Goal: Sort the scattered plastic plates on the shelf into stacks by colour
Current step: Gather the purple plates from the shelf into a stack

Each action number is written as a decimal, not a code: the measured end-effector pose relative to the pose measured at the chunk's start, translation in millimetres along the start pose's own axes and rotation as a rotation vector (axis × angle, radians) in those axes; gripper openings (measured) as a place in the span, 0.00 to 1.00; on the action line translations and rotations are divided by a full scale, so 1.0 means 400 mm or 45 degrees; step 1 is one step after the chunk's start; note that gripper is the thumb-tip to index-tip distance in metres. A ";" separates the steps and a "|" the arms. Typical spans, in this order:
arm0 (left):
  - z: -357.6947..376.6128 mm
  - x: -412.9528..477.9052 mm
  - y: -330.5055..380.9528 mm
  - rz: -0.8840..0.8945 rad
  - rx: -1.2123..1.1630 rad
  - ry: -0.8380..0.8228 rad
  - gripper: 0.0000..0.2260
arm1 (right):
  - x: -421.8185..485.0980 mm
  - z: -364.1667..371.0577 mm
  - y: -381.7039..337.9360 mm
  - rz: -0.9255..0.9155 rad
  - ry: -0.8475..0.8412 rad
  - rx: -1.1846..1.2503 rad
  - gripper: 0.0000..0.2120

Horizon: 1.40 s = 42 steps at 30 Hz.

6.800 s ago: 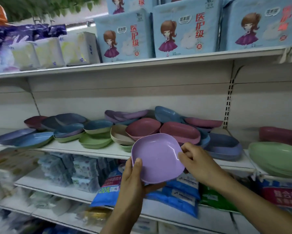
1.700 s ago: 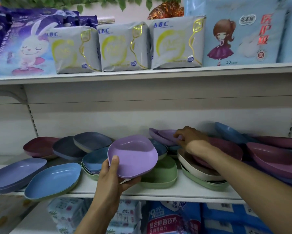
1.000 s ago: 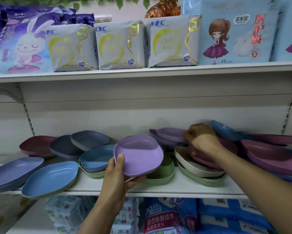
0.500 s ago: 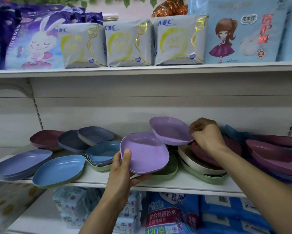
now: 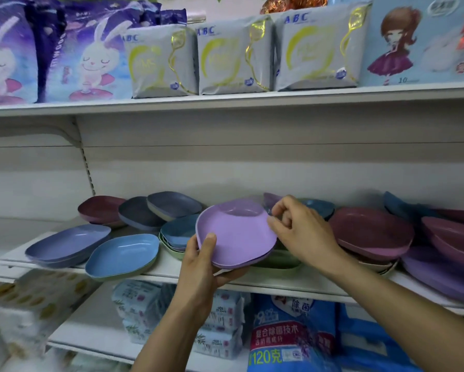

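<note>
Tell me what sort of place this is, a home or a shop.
Most likely a shop aisle. Identical sealed ABC packs line the upper shelf, a printed blue bag sits below, and the lilac plates in the left hand match many same-shaped ones laid out like stock.

White middle shelf (image 5: pixel 292 280) set below upper shelf (image 5: pixel 225 103), latter stocked with purple rabbit packs (image 5: pixel 91 55), grey ABC packs (image 5: pixel 233 57), pale blue girl-print pack (image 5: pixel 418 41). Plain white back panel (image 5: pixel 252 162) crossed by slotted upright (image 5: pixel 87 167). Lower shelf (image 5: pixel 91 326) filled with wipe packs (image 5: pixel 145 304), blue bag (image 5: pixel 290 339).
</note>
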<state>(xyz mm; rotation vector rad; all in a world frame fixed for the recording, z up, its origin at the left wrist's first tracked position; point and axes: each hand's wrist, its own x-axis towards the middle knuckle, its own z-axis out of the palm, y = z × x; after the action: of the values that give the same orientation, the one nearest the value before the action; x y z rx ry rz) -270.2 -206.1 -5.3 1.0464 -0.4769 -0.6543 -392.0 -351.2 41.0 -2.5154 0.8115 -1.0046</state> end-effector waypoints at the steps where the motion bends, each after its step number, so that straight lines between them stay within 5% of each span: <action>1: -0.014 0.003 0.003 0.000 0.000 0.029 0.14 | 0.012 -0.009 0.010 0.031 0.047 0.038 0.04; 4: -0.054 0.009 0.015 0.027 0.006 0.075 0.12 | 0.073 -0.043 0.077 0.243 0.213 0.209 0.07; 8: -0.082 0.021 0.025 -0.001 -0.029 0.107 0.13 | 0.123 -0.043 0.150 0.470 0.086 0.114 0.12; 15: -0.079 0.056 0.030 -0.014 0.001 0.082 0.13 | 0.160 -0.003 0.125 0.403 -0.242 -0.131 0.03; 18: -0.077 0.069 0.032 -0.028 0.016 0.054 0.15 | 0.174 0.001 0.110 0.352 -0.365 -0.386 0.10; 21: -0.073 0.078 0.031 -0.033 0.033 0.020 0.16 | 0.180 0.005 0.107 0.324 -0.317 -0.449 0.03; 25: -0.071 0.080 0.027 -0.049 0.052 0.006 0.15 | 0.158 0.000 0.123 0.222 -0.175 -0.422 0.05; 30: -0.056 0.071 0.023 -0.072 0.059 -0.009 0.14 | 0.103 -0.018 0.126 0.120 0.134 0.000 0.11; 36: -0.038 0.053 0.015 -0.087 0.054 -0.021 0.14 | 0.067 -0.030 0.100 0.368 0.204 0.423 0.15; 42: -0.064 0.023 0.025 -0.046 0.033 0.043 0.13 | 0.059 -0.065 0.086 0.421 0.210 0.384 0.07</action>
<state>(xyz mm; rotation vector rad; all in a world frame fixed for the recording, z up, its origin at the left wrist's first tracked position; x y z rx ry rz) -244.4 -192.7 -7.0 1.0908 -0.4389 -0.6632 -409.8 -394.8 55.5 -1.9879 0.9992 -1.1300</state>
